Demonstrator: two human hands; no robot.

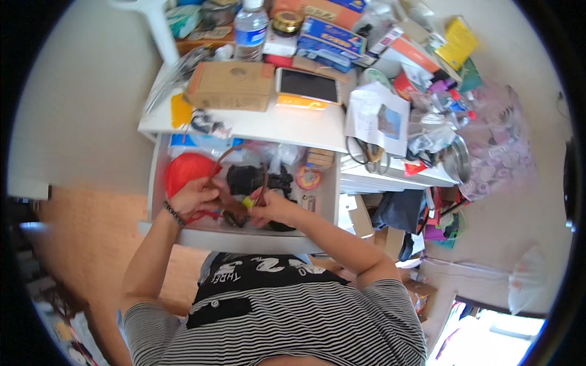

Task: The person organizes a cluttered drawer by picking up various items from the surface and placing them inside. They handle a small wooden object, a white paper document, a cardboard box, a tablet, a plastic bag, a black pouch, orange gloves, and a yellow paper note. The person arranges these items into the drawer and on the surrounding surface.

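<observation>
A white drawer (262,243) stands pulled out in front of me, and both my hands are inside it. A brown strap, apparently a belt (231,204), arches up in a loop between them. My left hand (194,198), with a dark beaded bracelet at the wrist, is closed on one side of the belt. Around the other side, my right hand (271,210) is closed, near a small yellow-green thing (248,202). Beside my left hand lies a red rounded item (185,175). Black items (244,180) lie behind the belt. My fingers hide part of what is under them.
On the white top above the drawer are a cardboard box (229,85), a white-framed phone or tablet (308,85), a water bottle (250,33) and blue boxes (329,41). Papers (378,119) and plastic bags crowd the right. A tape roll (308,177) lies in the drawer's right side.
</observation>
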